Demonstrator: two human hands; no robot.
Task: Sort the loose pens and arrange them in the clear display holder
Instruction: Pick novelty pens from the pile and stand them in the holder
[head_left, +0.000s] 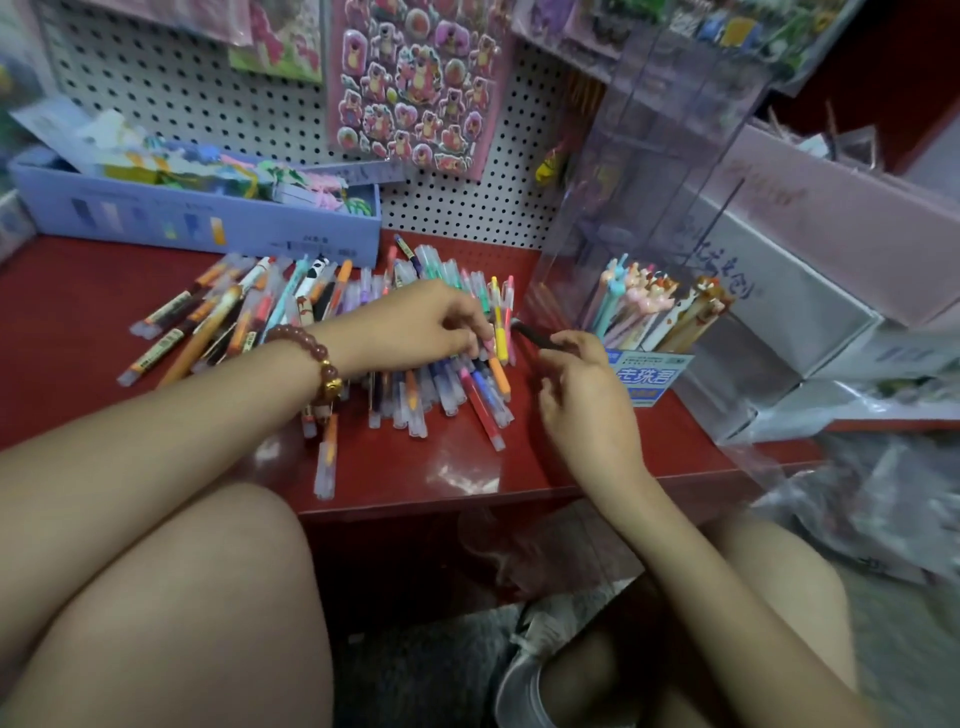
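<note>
A heap of loose pens (291, 312) in many colours lies spread on the red shelf (78, 312). My left hand (415, 325), with a bead bracelet on the wrist, rests on the heap and pinches pens at its right end (493, 332). My right hand (582, 389) holds a dark pen (532, 335) that points up-left toward the left hand. The tall clear display holder (649, 182) stands at the back right. Before it, a small box (649, 371) with a blue label holds several animal-topped pens (660, 306) upright.
A blue cardboard box (208, 223) of stationery stands at the back left against the white pegboard (467, 208). A pink sticker sheet (415, 83) hangs above. White boxes (789, 312) and plastic bags (857, 499) crowd the right. My knees are below the shelf's front edge.
</note>
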